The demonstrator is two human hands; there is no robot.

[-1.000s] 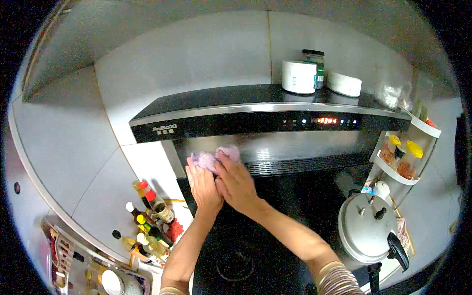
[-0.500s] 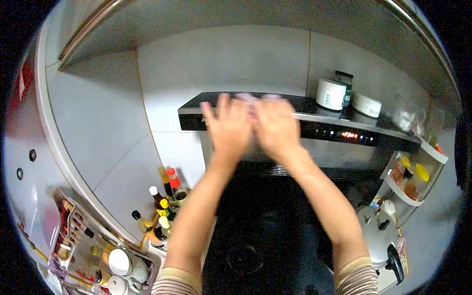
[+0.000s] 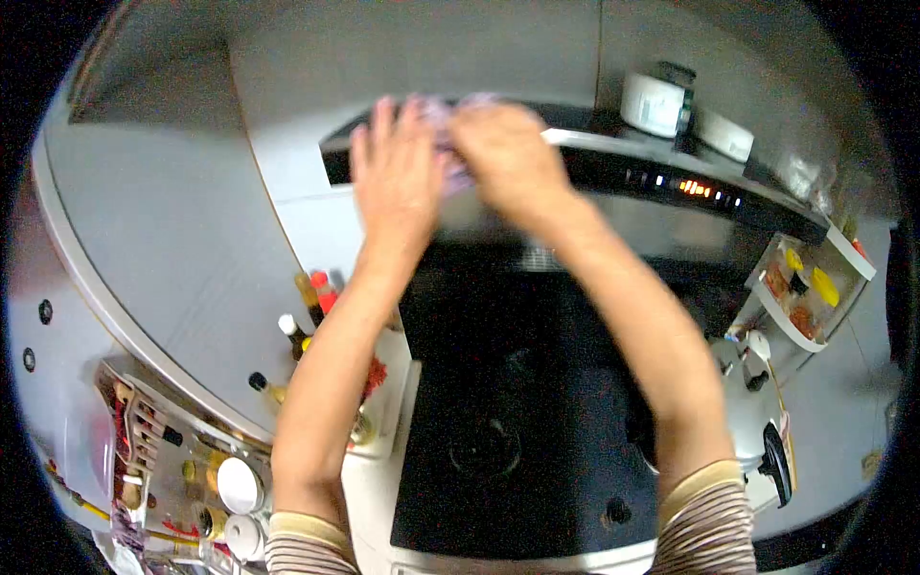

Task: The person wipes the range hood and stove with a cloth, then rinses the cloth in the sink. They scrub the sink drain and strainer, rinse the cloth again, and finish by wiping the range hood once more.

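Observation:
A light purple cloth [image 3: 455, 175] lies bunched over the top and front edge of the black range hood [image 3: 599, 171]. My right hand [image 3: 513, 165] presses on it, its fingers curled over the cloth and blurred by motion. Flat against the hood's front, just left of the cloth, my left hand [image 3: 398, 182] has its fingers stretched out and slightly apart. The thumb side of this hand touches the cloth. Part of the cloth is hidden behind both hands.
White tubs [image 3: 655, 103] and a dark-lidded jar stand on the hood's right. Below are a black cooktop [image 3: 498, 498], a pressure cooker [image 3: 752, 412] at right, sauce bottles [image 3: 321, 292] at left, and a wall rack [image 3: 791, 331] of yellow-lidded jars.
Both hands and the cloth have shifted left along the hood. The view has tilted down, so more cooktop shows. The left hand now sits farther from the right.

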